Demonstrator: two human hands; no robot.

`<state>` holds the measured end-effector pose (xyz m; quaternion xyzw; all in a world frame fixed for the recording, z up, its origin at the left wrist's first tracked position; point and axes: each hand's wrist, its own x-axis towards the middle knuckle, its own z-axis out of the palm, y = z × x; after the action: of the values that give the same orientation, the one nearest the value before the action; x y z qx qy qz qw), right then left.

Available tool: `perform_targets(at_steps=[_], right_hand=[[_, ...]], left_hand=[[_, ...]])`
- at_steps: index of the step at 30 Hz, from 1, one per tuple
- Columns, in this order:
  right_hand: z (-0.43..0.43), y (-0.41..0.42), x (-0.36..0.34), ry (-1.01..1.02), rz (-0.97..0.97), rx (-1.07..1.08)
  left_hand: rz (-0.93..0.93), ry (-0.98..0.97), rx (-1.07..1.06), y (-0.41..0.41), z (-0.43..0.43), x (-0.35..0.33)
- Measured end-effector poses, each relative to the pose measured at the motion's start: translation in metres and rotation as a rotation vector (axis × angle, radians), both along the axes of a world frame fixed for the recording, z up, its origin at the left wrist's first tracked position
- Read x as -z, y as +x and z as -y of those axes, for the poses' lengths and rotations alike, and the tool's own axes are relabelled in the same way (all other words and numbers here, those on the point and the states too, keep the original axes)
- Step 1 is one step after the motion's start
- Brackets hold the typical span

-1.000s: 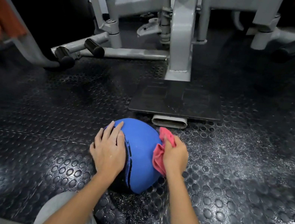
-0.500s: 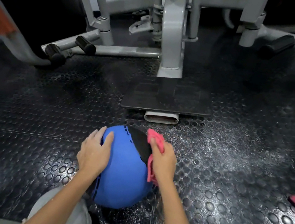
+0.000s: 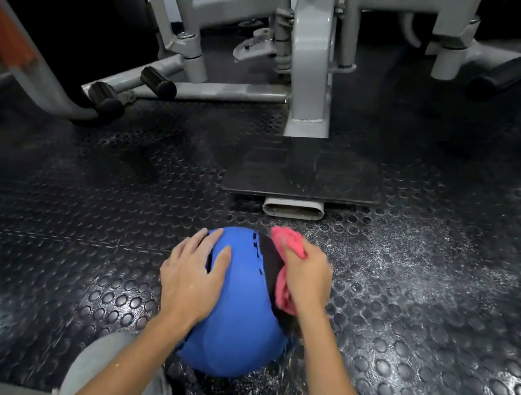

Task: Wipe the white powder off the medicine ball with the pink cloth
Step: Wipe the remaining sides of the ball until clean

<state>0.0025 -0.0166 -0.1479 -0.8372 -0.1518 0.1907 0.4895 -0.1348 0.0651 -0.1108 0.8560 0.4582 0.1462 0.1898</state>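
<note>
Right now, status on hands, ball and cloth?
Left hand flat on ball. Right hand grips pink cloth against ball's black panel. Nothing blocking; white powder on floor to the right.

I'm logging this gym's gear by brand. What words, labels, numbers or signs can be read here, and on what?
No text can be read.
Medicine ball: black marks along its blue panel's edge, too blurred to read as letters.
Black plate: faint raised pattern, no legible words.
Grey machine frame: no label shows.
Pink cloth: no print shows.
</note>
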Motion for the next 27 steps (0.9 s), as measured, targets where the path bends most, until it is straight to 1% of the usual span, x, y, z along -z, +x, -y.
perform_targets(at_steps=[1,2,3,4,5,8,9,10,11,12,15,16,17,18,19,21,22,23,25,27], right_hand=[[0.002,0.005,0.003,0.007,-0.096,0.024],[0.003,0.008,0.002,0.006,-0.144,0.036],[0.004,0.007,-0.003,-0.009,-0.131,0.038],[0.006,0.004,-0.007,-0.029,-0.06,0.026],[0.008,-0.002,-0.014,-0.041,0.056,-0.003],[-0.001,-0.032,-0.042,-0.004,0.417,-0.256],[-0.002,-0.038,-0.046,-0.02,0.481,-0.325],[-0.003,-0.036,-0.045,-0.033,0.496,-0.332],[-0.003,-0.027,-0.039,-0.04,0.441,-0.293],[-0.001,-0.015,-0.031,-0.047,0.336,-0.227],[0.014,0.017,-0.01,-0.143,-0.059,-0.109],[0.018,0.02,-0.011,-0.166,-0.111,-0.103],[0.02,0.019,-0.015,-0.169,-0.119,-0.095],[0.023,0.016,-0.02,-0.15,-0.07,-0.084],[0.024,0.01,-0.025,-0.135,0.026,-0.088],[0.023,-0.008,-0.04,-0.099,0.252,-0.17],[0.022,-0.016,-0.045,-0.093,0.323,-0.218],[0.022,-0.019,-0.048,-0.094,0.346,-0.24],[0.022,-0.008,-0.04,-0.076,0.269,-0.2],[0.024,0.013,-0.021,-0.071,0.085,-0.11]], left_hand=[[-0.001,0.014,-0.004,0.0,0.004,0.0],[-0.009,0.026,-0.008,0.001,0.006,0.001],[-0.02,0.037,-0.012,0.002,0.008,0.001],[-0.031,0.049,-0.014,0.003,0.011,0.001],[-0.039,0.061,-0.008,0.004,0.012,0.001],[-0.05,0.089,0.026,0.005,0.012,0.002],[-0.046,0.105,0.046,0.004,0.012,0.003],[-0.037,0.12,0.07,0.002,0.014,0.004],[-0.026,0.128,0.09,0.0,0.015,0.004],[-0.014,0.127,0.099,-0.002,0.017,0.004],[0.0,0.146,0.116,-0.006,0.027,0.005],[-0.001,0.167,0.126,-0.005,0.031,0.005],[-0.01,0.185,0.137,-0.003,0.034,0.005],[-0.023,0.206,0.153,-0.001,0.038,0.005],[-0.035,0.234,0.174,0.0,0.04,0.004],[-0.051,0.289,0.209,0.001,0.043,0.004],[-0.043,0.304,0.224,-0.001,0.046,0.007],[-0.019,0.313,0.247,-0.004,0.048,0.009],[0.04,0.343,0.295,-0.012,0.053,0.013],[0.085,0.355,0.355,-0.017,0.052,0.015]])
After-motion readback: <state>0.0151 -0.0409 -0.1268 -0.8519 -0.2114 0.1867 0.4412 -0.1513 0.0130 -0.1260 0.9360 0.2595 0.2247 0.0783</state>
